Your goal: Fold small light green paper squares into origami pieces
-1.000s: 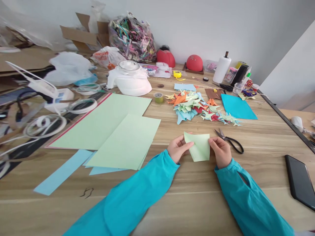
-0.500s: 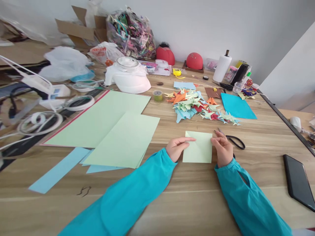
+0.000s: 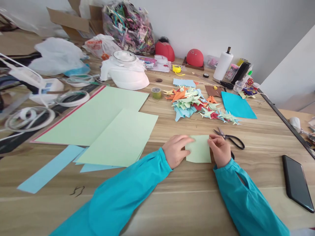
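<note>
A small pale green paper square point(image 3: 199, 149) is held low over the wooden table between my two hands. My left hand point(image 3: 175, 151) has its left edge, the fingers reaching over the top and the thumb lower down. Near the upper right corner, my right hand point(image 3: 220, 150) pinches the paper between thumb and fingertips. Black-handled scissors point(image 3: 231, 137) lie just behind my right hand, partly hidden by it. Beyond the square sits a pile of folded paper cranes point(image 3: 188, 103) in green, orange, blue and red.
Large pale green sheets point(image 3: 120, 139) lie on the left, with a blue paper strip point(image 3: 50, 168) beside them. A phone point(image 3: 297, 182) rests at the right. Bright blue paper point(image 3: 238, 104), a thread spool point(image 3: 156, 92) and coiled cables point(image 3: 29, 119) also surround the work area.
My left hand has shifted slightly left and down, its fingers now more spread over the paper's left side. My right grip has moved up toward the top corner.
</note>
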A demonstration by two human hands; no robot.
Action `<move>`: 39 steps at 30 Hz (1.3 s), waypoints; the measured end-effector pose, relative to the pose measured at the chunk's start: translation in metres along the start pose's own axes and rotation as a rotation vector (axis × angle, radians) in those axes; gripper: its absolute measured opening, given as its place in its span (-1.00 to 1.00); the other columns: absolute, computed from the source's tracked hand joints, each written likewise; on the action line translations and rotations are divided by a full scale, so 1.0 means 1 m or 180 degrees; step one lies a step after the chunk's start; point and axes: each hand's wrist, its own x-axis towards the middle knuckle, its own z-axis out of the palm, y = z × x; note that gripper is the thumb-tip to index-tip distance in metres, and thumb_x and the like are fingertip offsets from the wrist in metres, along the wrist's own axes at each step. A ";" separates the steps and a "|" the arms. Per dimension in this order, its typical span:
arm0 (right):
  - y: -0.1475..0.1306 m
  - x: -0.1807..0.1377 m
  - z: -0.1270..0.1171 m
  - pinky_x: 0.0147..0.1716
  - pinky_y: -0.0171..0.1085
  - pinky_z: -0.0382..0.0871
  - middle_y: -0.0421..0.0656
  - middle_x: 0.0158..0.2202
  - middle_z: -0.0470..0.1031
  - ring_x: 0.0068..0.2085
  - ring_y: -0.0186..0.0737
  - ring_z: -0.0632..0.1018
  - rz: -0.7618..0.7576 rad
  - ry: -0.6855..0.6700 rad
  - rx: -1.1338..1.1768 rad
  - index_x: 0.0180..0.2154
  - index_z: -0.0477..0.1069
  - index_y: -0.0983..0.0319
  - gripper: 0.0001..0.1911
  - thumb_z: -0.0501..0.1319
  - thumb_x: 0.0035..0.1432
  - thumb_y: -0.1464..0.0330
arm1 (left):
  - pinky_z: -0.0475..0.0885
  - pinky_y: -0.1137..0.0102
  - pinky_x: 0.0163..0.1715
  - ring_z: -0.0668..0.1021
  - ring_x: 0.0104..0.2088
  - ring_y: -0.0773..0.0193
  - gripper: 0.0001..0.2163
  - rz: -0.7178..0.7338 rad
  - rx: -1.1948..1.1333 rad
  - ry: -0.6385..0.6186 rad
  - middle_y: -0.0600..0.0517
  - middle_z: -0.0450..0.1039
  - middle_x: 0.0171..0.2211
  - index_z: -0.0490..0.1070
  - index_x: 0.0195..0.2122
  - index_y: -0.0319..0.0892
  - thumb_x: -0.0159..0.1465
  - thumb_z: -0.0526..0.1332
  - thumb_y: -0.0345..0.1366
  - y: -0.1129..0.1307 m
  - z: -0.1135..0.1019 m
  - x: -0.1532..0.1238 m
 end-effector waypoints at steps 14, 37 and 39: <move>-0.015 -0.004 -0.008 -0.15 -0.09 0.34 -0.13 -0.26 0.53 -0.07 -0.13 0.43 -0.2712 -0.1219 -0.1270 -0.20 0.43 0.18 -0.60 -0.04 0.05 0.62 | 0.41 0.27 -0.17 0.51 -0.18 0.22 -0.85 0.0757 0.0426 0.0375 -0.08 0.50 -0.23 0.32 -0.33 -0.19 0.16 0.01 -0.48 -0.030 -0.002 -0.007; -0.013 0.005 -0.022 0.05 0.00 0.08 -0.12 -0.17 0.51 -0.01 -0.14 0.42 -0.1772 -0.2266 -0.1520 -0.18 0.39 0.18 -0.69 0.07 0.01 0.50 | 0.17 0.08 0.10 0.49 -0.15 0.25 -0.72 0.0363 0.0057 0.0099 0.06 0.54 -0.37 0.43 -0.33 -0.12 0.06 0.04 -0.57 -0.025 -0.017 -0.012; -0.014 0.004 -0.022 0.05 0.01 0.09 -0.13 -0.19 0.51 -0.02 -0.12 0.42 -0.1696 -0.2236 -0.1517 -0.19 0.40 0.17 -0.74 0.11 0.05 0.47 | 0.17 0.08 0.09 0.49 -0.20 0.26 -0.75 0.0302 0.0033 0.0080 0.08 0.53 -0.42 0.44 -0.31 -0.12 0.10 0.05 -0.54 -0.023 -0.018 -0.011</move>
